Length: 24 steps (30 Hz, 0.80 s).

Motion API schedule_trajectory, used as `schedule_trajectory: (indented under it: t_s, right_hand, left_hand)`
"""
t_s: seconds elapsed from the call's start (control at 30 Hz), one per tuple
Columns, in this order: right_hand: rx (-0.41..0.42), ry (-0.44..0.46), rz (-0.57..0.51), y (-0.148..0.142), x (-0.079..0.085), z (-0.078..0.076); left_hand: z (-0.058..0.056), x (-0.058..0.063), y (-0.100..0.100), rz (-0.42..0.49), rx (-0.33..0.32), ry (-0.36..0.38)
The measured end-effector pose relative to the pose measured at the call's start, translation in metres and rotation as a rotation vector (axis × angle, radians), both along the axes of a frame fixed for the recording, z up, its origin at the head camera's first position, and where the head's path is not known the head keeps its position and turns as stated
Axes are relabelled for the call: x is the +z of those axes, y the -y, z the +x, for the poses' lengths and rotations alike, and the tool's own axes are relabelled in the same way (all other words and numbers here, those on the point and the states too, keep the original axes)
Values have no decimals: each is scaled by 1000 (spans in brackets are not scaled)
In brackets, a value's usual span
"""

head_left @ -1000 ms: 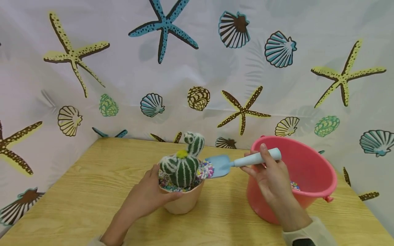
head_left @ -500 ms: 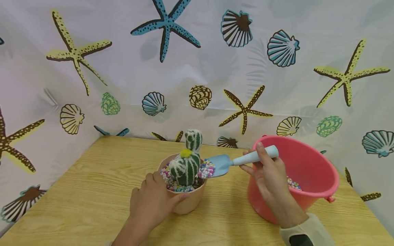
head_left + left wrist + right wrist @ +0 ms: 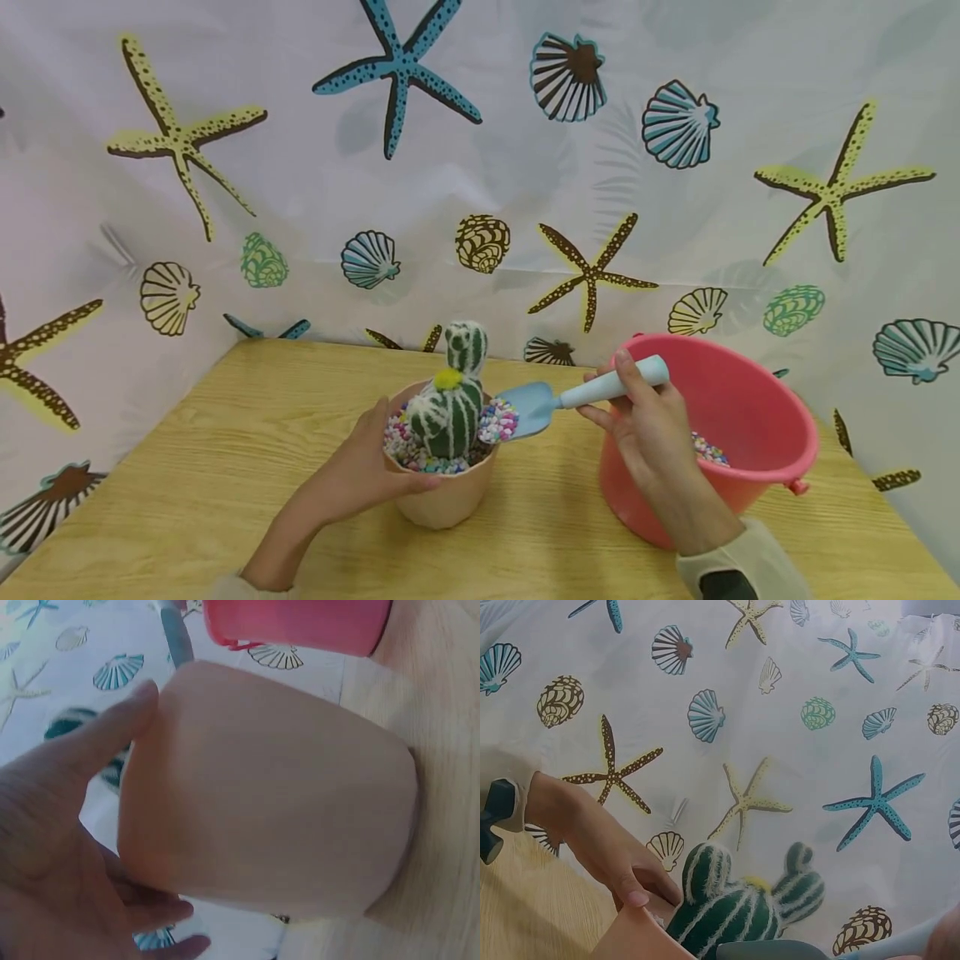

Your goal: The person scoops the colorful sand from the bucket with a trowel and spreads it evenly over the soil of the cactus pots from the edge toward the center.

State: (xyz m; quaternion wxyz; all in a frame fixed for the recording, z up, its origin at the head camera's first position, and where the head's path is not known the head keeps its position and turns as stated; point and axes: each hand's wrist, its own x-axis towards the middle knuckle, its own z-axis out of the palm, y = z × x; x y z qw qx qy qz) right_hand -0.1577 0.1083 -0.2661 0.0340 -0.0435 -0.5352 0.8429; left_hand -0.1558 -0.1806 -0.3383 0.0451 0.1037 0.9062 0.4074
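A fuzzy toy cactus (image 3: 448, 417) with a yellow flower stands in a peach flower pot (image 3: 447, 498) among colorful pebbles. My left hand (image 3: 365, 468) grips the pot's left side, thumb along the near rim. In the left wrist view the pot (image 3: 270, 795) looms close, my thumb on its rim and other fingers partly behind it. My right hand (image 3: 654, 429) holds a light blue garden trowel (image 3: 531, 407) by its handle. The blade tilts down at the pot's right rim, with colorful pebbles (image 3: 498, 420) at its tip. In the right wrist view, the blade (image 3: 772, 950) lies before the cactus.
A pink bucket (image 3: 738, 400) stands at the right, behind my right hand, with more colorful pebbles (image 3: 708, 451) inside. The wooden table (image 3: 247, 417) meets a white cloth (image 3: 480, 167) printed with starfish and shells at the back and sides.
The pot and cactus have turned; the flower has shifted slightly right. My left hand came forward over the near rim, then went back to the left side. The trowel has stayed nearly still.
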Motion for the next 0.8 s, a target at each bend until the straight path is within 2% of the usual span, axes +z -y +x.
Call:
schedule_trajectory:
  t_s: [0.07, 0.2, 0.33, 0.53, 0.67, 0.8]
  right_hand:
    - [0, 3, 6, 0, 0, 0]
    - [2, 1, 15, 1, 0, -1]
    - [9, -1, 37, 1, 1, -4]
    - [30, -30, 171, 7, 7, -12]
    - [57, -53, 274, 15, 13, -20]
    - [61, -86, 358, 23, 23, -24]
  left_hand:
    - [-3, -2, 5, 40, -37, 1]
    - [-6, -5, 10, 35, -80, -25]
    - [-3, -4, 8, -18, -41, -37]
    - [8, 5, -6, -195, 73, -25]
    - [12, 8, -11, -241, 91, -34]
    - [12, 10, -7, -238, 83, -47]
